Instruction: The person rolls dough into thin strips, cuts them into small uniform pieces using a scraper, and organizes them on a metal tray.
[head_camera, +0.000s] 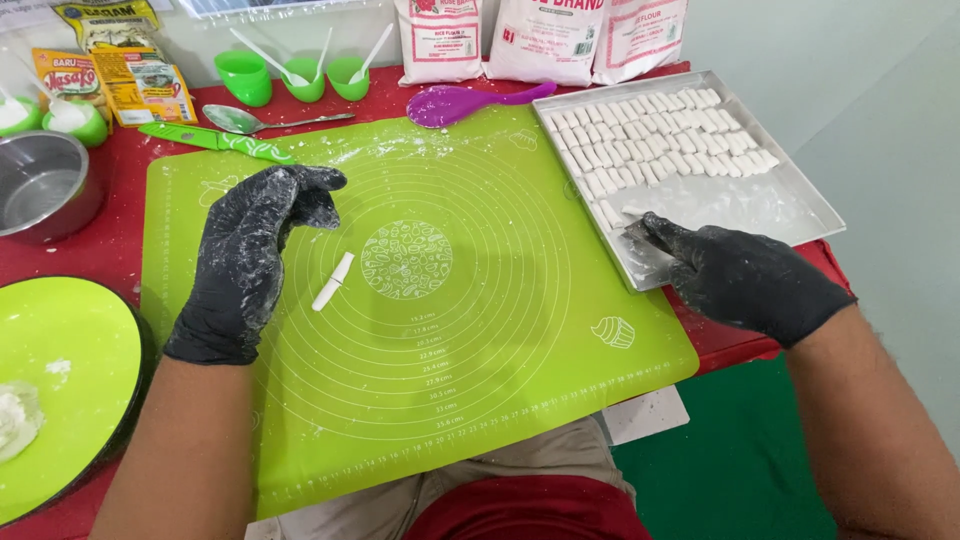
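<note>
1. Left hand in a flour-dusted black glove (250, 255), centre-left of the frame: fingers curled loosely inward, grasping nothing visible.
2. Just right of it, a small white dough stick (333, 281) lies on the green silicone baking mat (480, 340).
3. Right gloved hand (745, 275), fingertips pinched at the near edge of the rectangular metal tray (790, 215); whether they hold dough, I cannot tell.

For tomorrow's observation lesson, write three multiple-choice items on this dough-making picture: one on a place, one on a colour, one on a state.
1. Where does the right hand reach?
A. the metal tray's near edge
B. the steel bowl
C. the green cups

2. What colour is the large spoon beside the metal tray?
A. red
B. purple
C. yellow

3. How does the dough stick on the green mat lie?
A. inside the left hand
B. loose, untouched
C. under the knife

Answers: 1 A, its fingers rest at the tray's near corner. 2 B, it is plainly purple. 3 B, the left hand is curled above it, apart.
</note>
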